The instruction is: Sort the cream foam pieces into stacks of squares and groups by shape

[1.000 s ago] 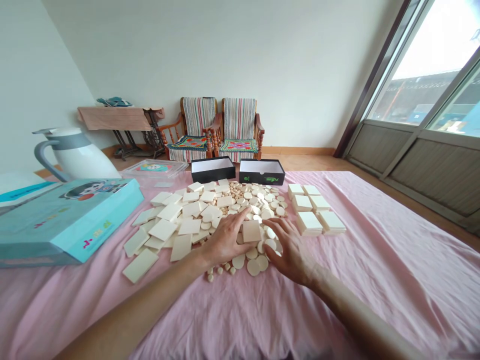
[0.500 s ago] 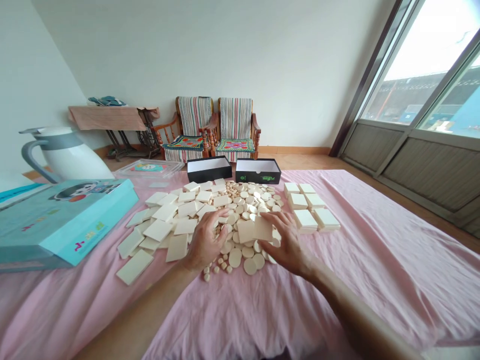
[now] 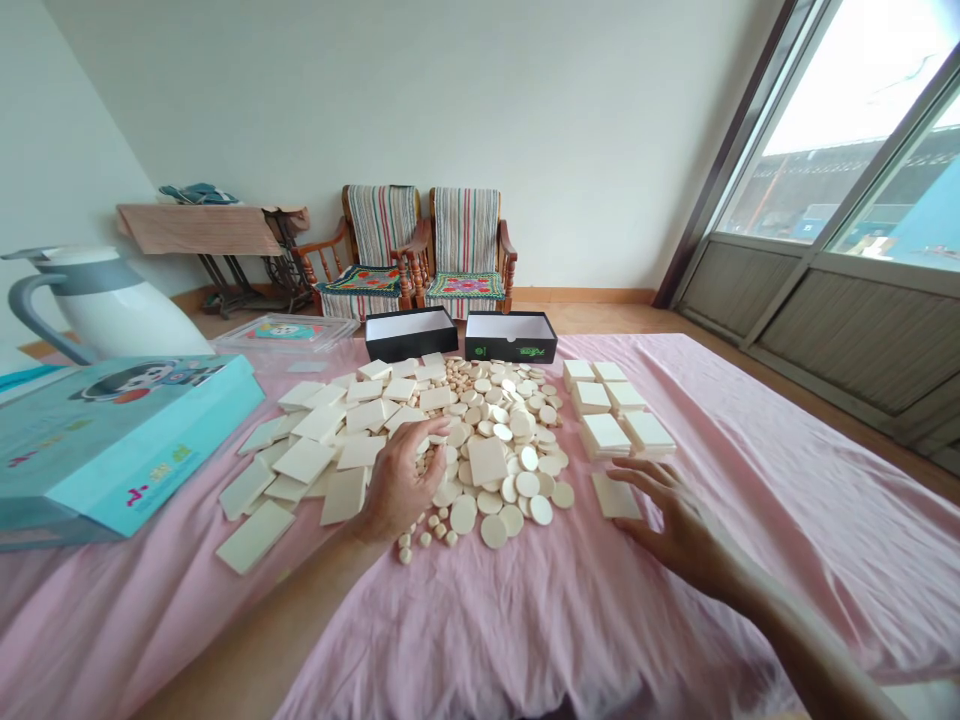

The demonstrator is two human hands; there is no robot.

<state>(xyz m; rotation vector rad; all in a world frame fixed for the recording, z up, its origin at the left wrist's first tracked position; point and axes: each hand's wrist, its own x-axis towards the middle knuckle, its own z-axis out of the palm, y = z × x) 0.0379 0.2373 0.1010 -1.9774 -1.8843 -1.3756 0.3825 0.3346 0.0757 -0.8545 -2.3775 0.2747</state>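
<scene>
Lettering (image 3: 534, 352), seemingly green, marks the black box (image 3: 506, 352) beyond the tiles (image 3: 487, 461).

Square tile (image 3: 616, 496) now lying beside the stacks (image 3: 604, 420), right hand (image 3: 682, 530) moved off the pile (image 3: 504, 455)

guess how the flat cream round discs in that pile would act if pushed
A flat cream round disc looks stiff, since it lies without bending. Lying flat, it would probably slide rather than roll. On the wrinkled pink bedsheet, it may drag, and overlapping neighbours would likely shift along with it.
</scene>
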